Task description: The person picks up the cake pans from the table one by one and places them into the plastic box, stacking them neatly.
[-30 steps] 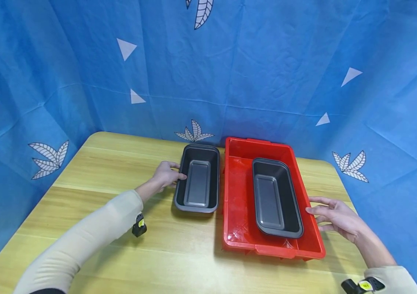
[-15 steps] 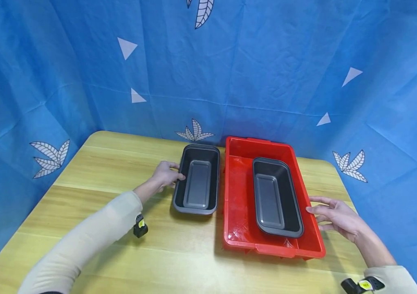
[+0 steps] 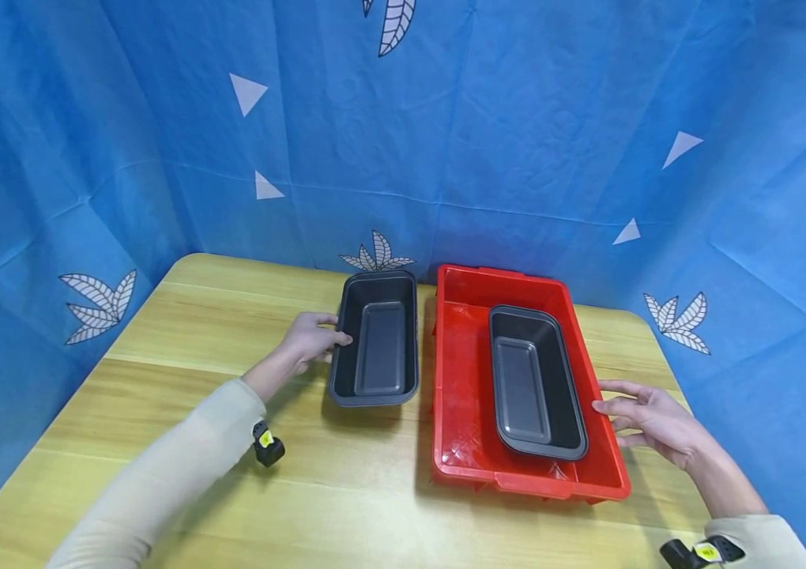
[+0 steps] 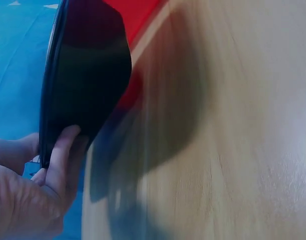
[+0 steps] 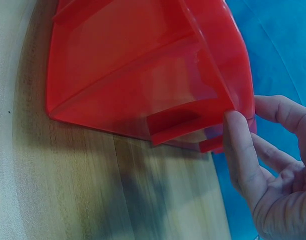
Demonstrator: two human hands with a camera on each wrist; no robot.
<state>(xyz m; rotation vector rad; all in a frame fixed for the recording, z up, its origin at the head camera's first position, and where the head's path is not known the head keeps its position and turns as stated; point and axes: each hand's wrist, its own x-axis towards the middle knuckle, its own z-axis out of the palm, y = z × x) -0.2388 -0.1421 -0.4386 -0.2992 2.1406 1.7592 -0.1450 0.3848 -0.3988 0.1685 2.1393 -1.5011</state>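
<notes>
In the head view, my left hand point(image 3: 310, 340) pinches the left rim of a dark grey loaf pan point(image 3: 380, 348), thumb inside and fingers outside. The left wrist view shows that pan point(image 4: 87, 65) from the side, raised over the table, its shadow apart from it; my left fingers point(image 4: 60, 160) lie against its outer wall. A second dark loaf pan point(image 3: 522, 387) sits inside a red tray point(image 3: 461, 379). My right hand point(image 3: 652, 419) holds the tray's right rim between thumb and fingers; the right wrist view shows the thumb point(image 5: 240, 145) at the rim.
The wooden table point(image 3: 318, 506) extends in front of the tray and to the left. A blue patterned cloth point(image 3: 538, 142) hangs behind the table and along both sides. A black wrist device point(image 3: 268, 444) is strapped over each pale sleeve.
The held loaf pan has shifted slightly left and backward and risen, with my left hand moving along. The right hand, the tray and the pan inside it have stayed put.
</notes>
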